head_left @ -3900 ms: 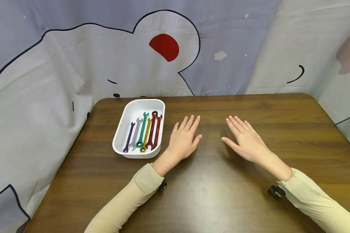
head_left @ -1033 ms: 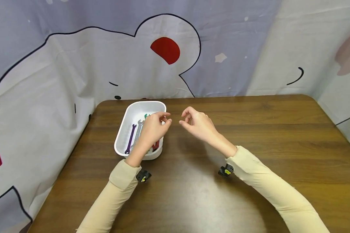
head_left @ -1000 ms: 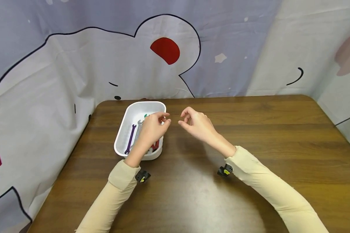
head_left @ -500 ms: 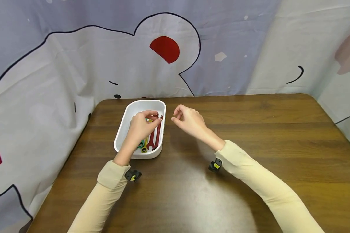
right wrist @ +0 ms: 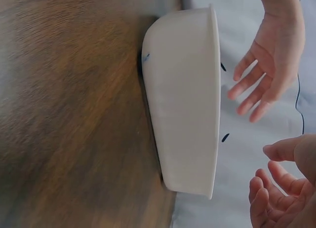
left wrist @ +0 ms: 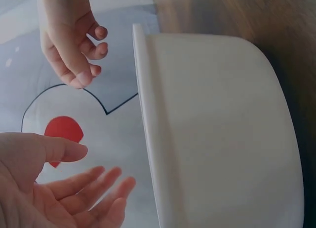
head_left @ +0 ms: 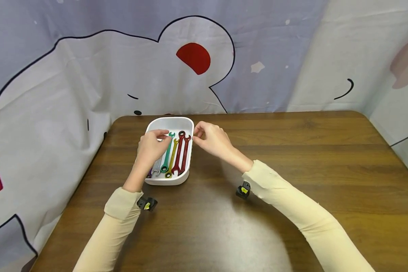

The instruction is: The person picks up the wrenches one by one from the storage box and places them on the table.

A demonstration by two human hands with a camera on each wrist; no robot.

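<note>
A white plastic tray (head_left: pixel 166 182) on the table holds several wrenches lying side by side. Among them are a green wrench (head_left: pixel 167 155), a yellow wrench (head_left: pixel 172 156) and two red wrenches, one of them a dark red wrench (head_left: pixel 178 153). The left hand (head_left: pixel 152 146) is over the tray's left side, covering much of a silver wrench (head_left: pixel 158 166) and a purple wrench (head_left: pixel 149 174). Its fingers are loosely bent with nothing between them. Beside the right rim is the right hand (head_left: pixel 213 140), thumb and fingers apart and bent. Both hands appear above rim height in the wrist views.
The brown wooden table (head_left: pixel 258 226) extends to the right and in front of the tray. Behind it hangs a printed cloth (head_left: pixel 275 56). A small black camera (head_left: pixel 147 204) sits on the left wrist, another black camera (head_left: pixel 243 190) on the right.
From flat above the table, both hands have come to the tray with fingers bent. In the last second both moved left, the left hand crossing over the wrenches. The tray has stayed put.
</note>
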